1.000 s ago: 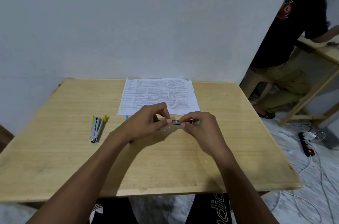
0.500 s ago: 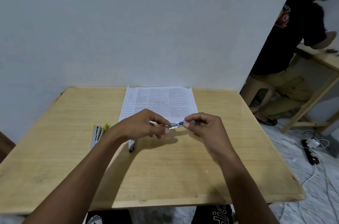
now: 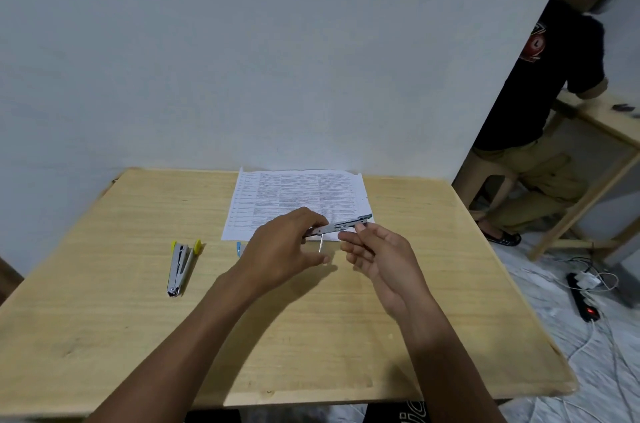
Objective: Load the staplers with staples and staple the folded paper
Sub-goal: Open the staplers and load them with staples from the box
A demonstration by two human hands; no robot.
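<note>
Both forearms reach forward above the table (image 3: 450, 284). The left hand (image 3: 284, 249) pinches with curled fingers, while the right hand (image 3: 381, 259), just beside it, lies palm-up, fingers loosely spread.

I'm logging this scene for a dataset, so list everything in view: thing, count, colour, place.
table: 1, light wood, against the wall.
printed paper: 1 sheet or stack, white with text, far middle of the table.
stapler on table: 1, silver with yellow ends, lying opened at left.
held stapler: 1, silver metal, opened, held above the near edge of the paper.
blue item: 1, mostly hidden behind the left hand; cannot tell what it is.
other person: 1, black shirt, khaki trousers, right background.
second table: 1, wood, far right.
power strip: 1, black with red light, floor at right.
left hand: grips the held stapler.
right hand: fingertips at the stapler's right part.
</note>
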